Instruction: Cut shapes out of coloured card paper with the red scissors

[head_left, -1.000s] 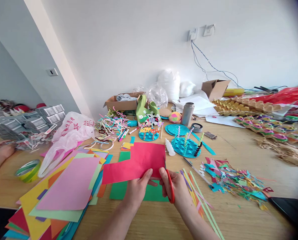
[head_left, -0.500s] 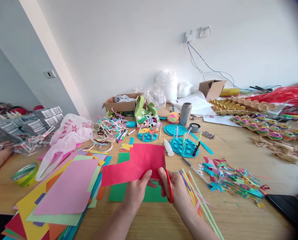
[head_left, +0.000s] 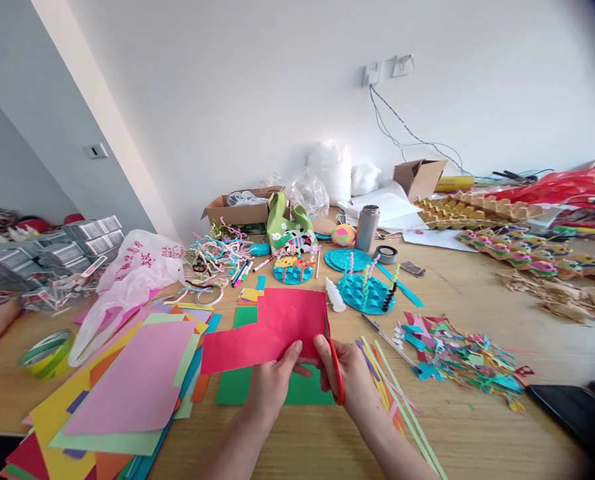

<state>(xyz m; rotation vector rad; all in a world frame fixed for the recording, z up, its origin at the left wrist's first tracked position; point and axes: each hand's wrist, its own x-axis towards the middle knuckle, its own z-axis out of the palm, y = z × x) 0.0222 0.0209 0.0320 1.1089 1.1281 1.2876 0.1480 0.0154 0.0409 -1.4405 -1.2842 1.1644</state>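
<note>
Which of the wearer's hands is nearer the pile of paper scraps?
Right. The right hand, gripping the red-handled scissors, is just left of the paper scraps; the left hand, holding the red paper, is farther left.

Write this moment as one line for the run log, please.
left hand: holds red paper | right hand: holds red-handled scissors | blades: at the paper's right edge | beneath paper: green sheet
</note>
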